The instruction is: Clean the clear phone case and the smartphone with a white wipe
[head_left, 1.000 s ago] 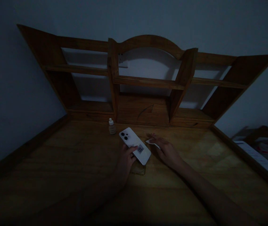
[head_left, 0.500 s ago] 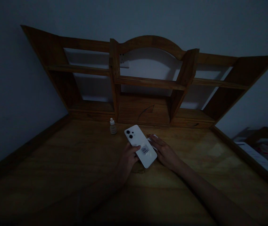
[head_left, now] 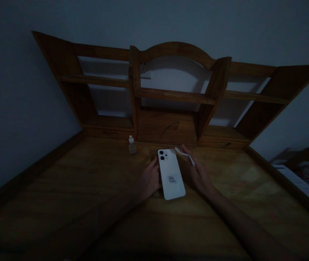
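A white smartphone [head_left: 171,172], back side up with its camera lenses at the far left corner and a small printed label, is just above or on the wooden desk. My left hand [head_left: 149,180] grips the phone by its left edge; some of its fingers are hidden behind the phone. To the right, my right hand [head_left: 197,175] holds a thin folded white tissue or cloth [head_left: 185,153] against its fingers, apart from the phone. Its fingers point away from me, and the thumb is hard to make out in the dim light.
A small dropper bottle [head_left: 132,145] with a white top stands left of the phone. Behind it rises a wooden shelf unit [head_left: 170,125] along the desk's back edge. The wooden desk [head_left: 97,181] has raised side rims. A wall socket [head_left: 145,70] shows through the shelf.
The phone has turned more upright and shifted right in my left hand, whose thumb left its back. My right hand has drawn away to the right with the white piece.
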Motion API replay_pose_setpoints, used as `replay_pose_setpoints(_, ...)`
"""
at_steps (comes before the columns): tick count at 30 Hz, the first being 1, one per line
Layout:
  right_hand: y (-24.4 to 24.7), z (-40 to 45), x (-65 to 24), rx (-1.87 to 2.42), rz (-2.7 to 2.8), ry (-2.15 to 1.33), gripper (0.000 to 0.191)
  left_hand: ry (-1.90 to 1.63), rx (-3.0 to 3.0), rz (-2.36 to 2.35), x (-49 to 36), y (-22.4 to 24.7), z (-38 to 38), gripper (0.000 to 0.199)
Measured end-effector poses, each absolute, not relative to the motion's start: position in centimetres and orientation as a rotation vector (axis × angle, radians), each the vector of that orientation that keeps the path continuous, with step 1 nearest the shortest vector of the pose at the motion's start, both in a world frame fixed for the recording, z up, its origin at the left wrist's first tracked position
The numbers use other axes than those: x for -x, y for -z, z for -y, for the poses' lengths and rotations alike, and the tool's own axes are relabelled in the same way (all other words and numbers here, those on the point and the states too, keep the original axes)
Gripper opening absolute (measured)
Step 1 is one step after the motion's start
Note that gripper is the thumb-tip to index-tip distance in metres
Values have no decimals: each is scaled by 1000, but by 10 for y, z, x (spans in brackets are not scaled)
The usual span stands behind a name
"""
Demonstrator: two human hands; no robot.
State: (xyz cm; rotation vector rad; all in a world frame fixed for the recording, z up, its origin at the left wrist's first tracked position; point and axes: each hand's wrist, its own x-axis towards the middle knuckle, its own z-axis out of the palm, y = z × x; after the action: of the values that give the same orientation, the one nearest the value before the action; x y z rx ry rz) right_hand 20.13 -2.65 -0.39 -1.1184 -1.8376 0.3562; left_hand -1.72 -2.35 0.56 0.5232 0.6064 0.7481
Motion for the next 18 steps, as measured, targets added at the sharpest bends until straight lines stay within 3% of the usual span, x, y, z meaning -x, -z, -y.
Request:
replay_pose_setpoints(6, 5, 28, -198, 1072, 1985, -406, 45, -846, -569, -655, 15, -1, 30, 30)
replay_pose_setpoints(18, 2, 30, -198, 1071, 2139, -285, 51, -785, -572, -628, 14, 3, 29, 28)
